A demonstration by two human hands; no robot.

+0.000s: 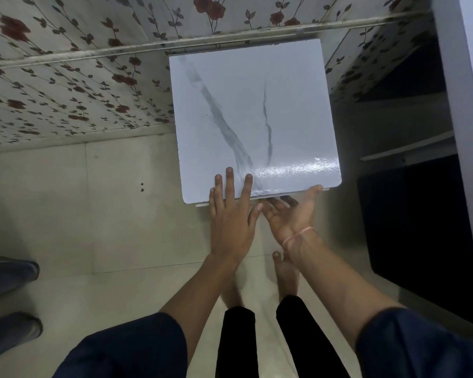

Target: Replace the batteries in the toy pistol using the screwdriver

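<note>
1. The toy pistol, the screwdriver and the batteries are not in the picture, so I cannot say where they are.
2. I think the step now is getting the white counter [257, 105] ready, maybe moving it or making it steady.
3. To do this well, keep both hands on the near edge. Move the counter slowly and keep it flat. Watch the bare feet [286, 271] on the floor [120, 214], which are right below that edge.
4. The left hand [231, 214] lies flat on top of the near edge. Its fingers are straight and a little apart. It presses down and holds nothing.
5. The right hand [287, 216] is turned palm up and spread wide. Its fingers go under the near edge, where the tips are hidden. Its thumb touches the edge. I cannot tell if it is lifting.
6. The two hands are just beside each other.
</note>
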